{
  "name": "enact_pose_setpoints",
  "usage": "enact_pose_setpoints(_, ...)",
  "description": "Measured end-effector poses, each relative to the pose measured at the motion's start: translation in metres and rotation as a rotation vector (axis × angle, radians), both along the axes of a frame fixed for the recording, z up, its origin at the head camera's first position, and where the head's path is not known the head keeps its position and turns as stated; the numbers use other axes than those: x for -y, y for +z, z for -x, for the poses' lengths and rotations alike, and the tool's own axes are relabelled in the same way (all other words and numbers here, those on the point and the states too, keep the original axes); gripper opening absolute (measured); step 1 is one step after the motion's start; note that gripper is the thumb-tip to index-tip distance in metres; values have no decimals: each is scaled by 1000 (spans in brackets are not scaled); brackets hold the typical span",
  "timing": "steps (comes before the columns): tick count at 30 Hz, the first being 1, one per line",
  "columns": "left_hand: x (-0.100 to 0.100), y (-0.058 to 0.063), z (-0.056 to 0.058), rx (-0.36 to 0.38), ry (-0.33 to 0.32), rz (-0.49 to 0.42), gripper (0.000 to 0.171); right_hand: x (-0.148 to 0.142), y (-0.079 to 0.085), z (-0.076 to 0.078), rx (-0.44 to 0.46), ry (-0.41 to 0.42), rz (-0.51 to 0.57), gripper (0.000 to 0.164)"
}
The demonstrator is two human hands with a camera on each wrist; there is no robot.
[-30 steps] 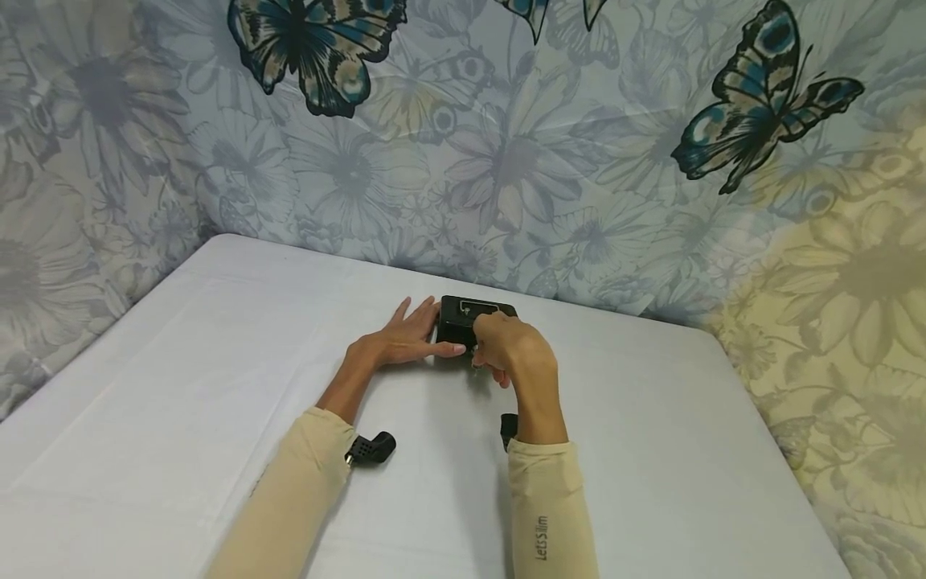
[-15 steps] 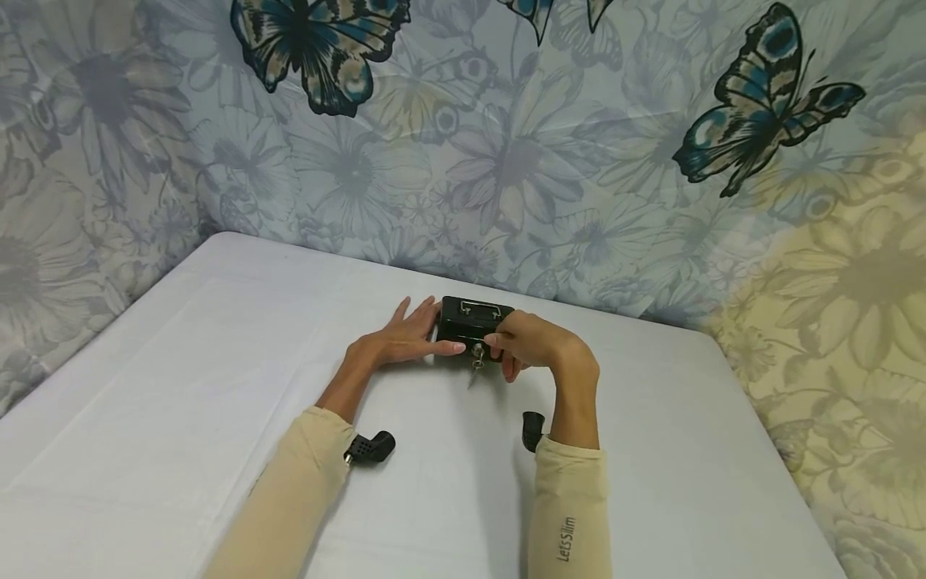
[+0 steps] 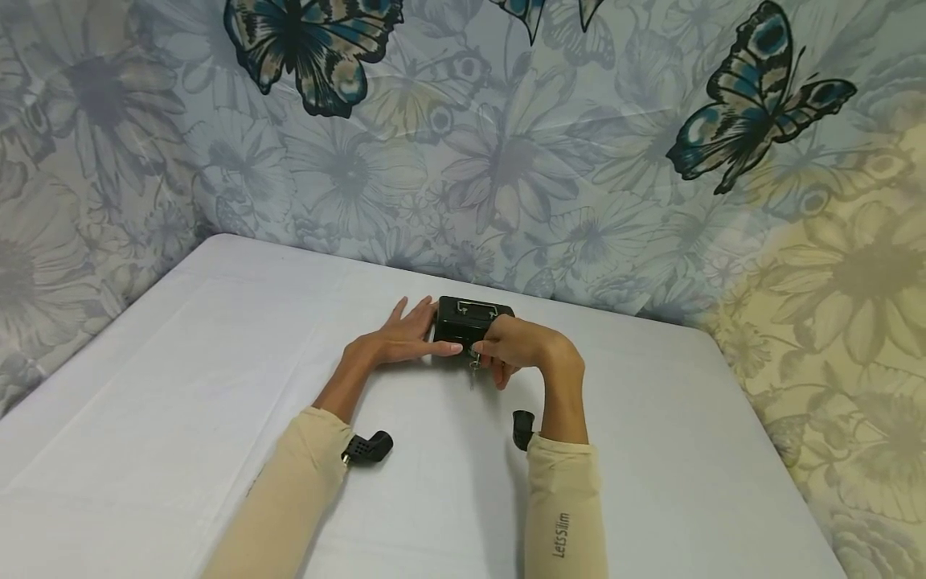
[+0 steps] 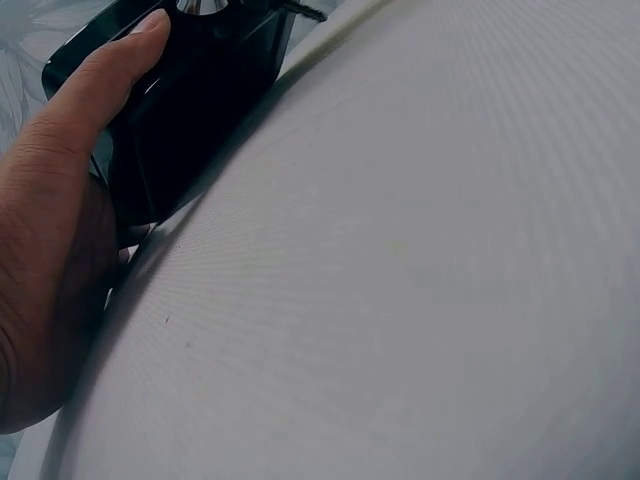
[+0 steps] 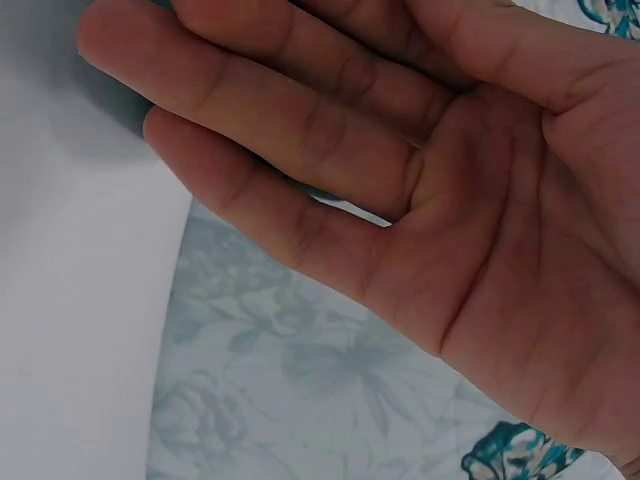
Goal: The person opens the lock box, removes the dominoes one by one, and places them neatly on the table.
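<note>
A small black cash box [image 3: 454, 328] with a wire handle [image 3: 477, 305] on its lid sits near the table's far edge. Along its left end lies my left hand [image 3: 398, 342], fingers straight and spread, the thumb resting across the front. In the left wrist view that thumb touches the box [image 4: 205, 110] beside a silver lock [image 4: 203, 5]. My right hand [image 3: 526, 344] pinches a key at the lock with thumb and forefinger, which largely hide it; a second key [image 3: 473, 367] dangles below. The other fingers of the right hand [image 5: 450, 220] are loosely extended.
A white cloth covers the table [image 3: 181, 386]. Behind it hangs a flower-print backdrop [image 3: 506, 177] with large butterflies. A black wrist camera [image 3: 369, 448] juts from the left sleeve, and another camera [image 3: 523, 429] from the right.
My right hand turned and drew right off the lock, baring the dangling key, then came back left to the lock. The left hand and box stayed put.
</note>
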State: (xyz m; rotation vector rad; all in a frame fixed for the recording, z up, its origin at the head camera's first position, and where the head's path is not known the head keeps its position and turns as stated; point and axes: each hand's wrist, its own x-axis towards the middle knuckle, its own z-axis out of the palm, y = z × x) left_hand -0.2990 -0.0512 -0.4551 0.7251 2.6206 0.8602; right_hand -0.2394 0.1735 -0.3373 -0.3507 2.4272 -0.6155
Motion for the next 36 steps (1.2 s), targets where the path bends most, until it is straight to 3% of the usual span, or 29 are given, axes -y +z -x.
enact_pose_setpoints(17,-1,0,1,-10,-2,8,124,1,1,-1,39,4,55,33)
enact_pose_setpoints(26,1,0,-1,-17,4,0,124,1,-2,1,62,10,17,30)
enact_pose_setpoints(36,0,-1,-1,-18,-2,-8,124,-2,-9,-1,153,-118,104,30)
